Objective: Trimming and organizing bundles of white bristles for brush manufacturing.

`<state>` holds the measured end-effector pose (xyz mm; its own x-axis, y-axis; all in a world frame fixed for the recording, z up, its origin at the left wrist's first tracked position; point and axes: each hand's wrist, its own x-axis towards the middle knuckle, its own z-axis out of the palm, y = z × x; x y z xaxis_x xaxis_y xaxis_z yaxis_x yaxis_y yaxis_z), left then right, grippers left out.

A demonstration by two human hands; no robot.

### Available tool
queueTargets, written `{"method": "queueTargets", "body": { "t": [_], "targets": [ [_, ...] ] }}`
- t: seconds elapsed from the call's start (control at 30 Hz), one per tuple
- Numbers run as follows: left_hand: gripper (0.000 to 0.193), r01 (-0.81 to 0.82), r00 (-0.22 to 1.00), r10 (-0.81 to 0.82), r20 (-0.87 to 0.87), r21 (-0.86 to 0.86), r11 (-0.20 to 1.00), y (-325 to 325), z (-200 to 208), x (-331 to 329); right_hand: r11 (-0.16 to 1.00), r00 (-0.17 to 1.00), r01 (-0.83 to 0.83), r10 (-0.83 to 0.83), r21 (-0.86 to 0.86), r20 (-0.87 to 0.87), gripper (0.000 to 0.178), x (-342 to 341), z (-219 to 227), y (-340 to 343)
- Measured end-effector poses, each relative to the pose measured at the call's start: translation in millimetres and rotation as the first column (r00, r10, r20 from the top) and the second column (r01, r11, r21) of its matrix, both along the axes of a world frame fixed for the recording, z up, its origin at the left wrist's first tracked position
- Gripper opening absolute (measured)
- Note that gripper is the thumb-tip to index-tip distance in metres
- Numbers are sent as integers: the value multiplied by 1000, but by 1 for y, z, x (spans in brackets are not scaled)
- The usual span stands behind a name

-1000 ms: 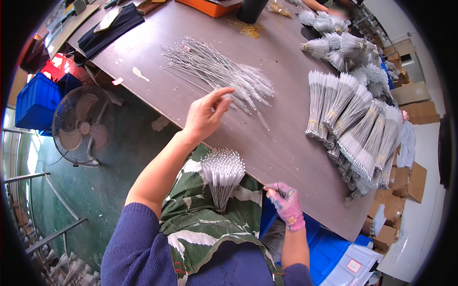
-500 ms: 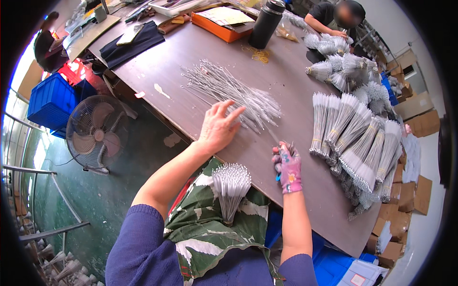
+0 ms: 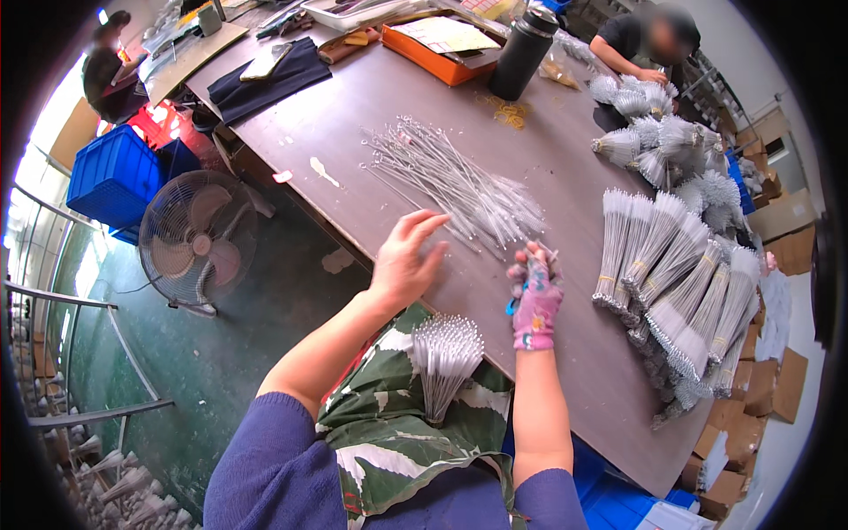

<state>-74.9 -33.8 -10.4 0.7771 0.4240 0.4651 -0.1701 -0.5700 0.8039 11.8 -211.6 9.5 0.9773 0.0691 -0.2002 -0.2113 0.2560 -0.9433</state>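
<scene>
Lying diagonally, loose wire brushes [image 3: 459, 184] point bristled ends [image 3: 514, 212] toward lower right.

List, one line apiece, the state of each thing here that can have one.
Left hand: bare, open, apparently empty
Right hand: gloved, fingers curled, contents unclear
Loose brushes: spread in a pile
Lap bundle: gathered, top flared
Table bundles: banded, heaped
Yellow bands: loose
Flask: upright, capped
Fan: standing, running or not unclear
</scene>
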Motion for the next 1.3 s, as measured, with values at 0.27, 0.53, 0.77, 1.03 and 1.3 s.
{"method": "queueTargets", "body": {
  "t": [0.27,0.53,0.77,1.03,1.3],
  "targets": [
    [42,-85,872,-388,-299,-872,482,-36,-22,-152,902,902,-406,371,-144,-223,19,-91,-5,-62],
    [78,27,890,-368,-269,-774,633,-129,-50,-127,848,881,-460,473,-263,-16,50,-144,-23,-70],
    [44,202,877,-441,-191,-686,699,-139,-65,-107,972,973,-230,230,-43,7,50,-164,-14,-93],
    [44,498,782,-574,-241,-311,809,-129,-100,-85,933,953,-301,284,-197,-108,49,-166,-18,-104],
    [37,520,814,-548,-195,-175,836,-127,-105,-82,870,901,-408,336,-278,-273,39,-157,-3,-124]
  ]
}}
